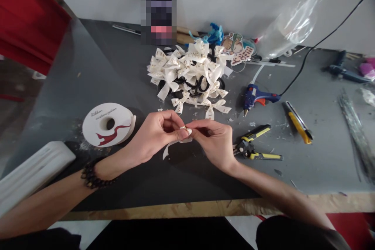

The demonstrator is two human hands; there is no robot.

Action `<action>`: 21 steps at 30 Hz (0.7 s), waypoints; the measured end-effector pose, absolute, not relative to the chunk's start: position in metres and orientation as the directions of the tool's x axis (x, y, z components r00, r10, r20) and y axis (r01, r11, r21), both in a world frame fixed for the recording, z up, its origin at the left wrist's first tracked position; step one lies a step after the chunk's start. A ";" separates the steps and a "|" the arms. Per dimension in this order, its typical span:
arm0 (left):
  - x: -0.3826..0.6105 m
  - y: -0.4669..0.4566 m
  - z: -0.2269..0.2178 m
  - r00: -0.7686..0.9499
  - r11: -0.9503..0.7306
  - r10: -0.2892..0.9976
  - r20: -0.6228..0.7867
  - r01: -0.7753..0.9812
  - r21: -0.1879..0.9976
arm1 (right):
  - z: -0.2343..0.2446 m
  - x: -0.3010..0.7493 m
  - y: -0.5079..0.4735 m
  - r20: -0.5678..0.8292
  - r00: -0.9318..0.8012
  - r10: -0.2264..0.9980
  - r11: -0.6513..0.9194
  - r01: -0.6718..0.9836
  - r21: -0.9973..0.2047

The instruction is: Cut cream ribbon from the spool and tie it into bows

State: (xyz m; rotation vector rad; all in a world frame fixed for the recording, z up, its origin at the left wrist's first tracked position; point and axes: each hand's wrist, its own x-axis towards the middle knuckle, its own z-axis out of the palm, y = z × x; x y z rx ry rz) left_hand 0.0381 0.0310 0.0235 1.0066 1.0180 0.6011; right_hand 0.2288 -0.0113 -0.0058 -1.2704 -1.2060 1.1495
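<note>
Between my two hands, over the front middle of the table, is a piece of white ribbon (166,151), its tail hanging down to the left. My left hand (159,131) pinches it between thumb and forefinger. From the other side my right hand (215,136) pinches the same ribbon, fingertips almost touching those of the left. The folded part is mostly hidden by the fingers. Just beyond lies a heap of white ribbon bows (187,66) with gold print, mixed with black hair ties. Left of my left hand lies a white ribbon spool (98,127).
Wire strippers (260,156) with yellow-black handles lie beside my right hand. Behind them are a blue glue gun (258,95) with a black cord and a yellow utility knife (299,123). A white box-like object (43,164) is at left; a clear plastic bag (290,27) stands behind.
</note>
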 end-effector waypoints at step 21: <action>0.039 0.029 0.022 0.378 0.186 0.898 -0.224 0.134 0.973 | -0.004 0.225 -0.010 -0.074 0.020 0.997 -0.072 -0.106 -0.992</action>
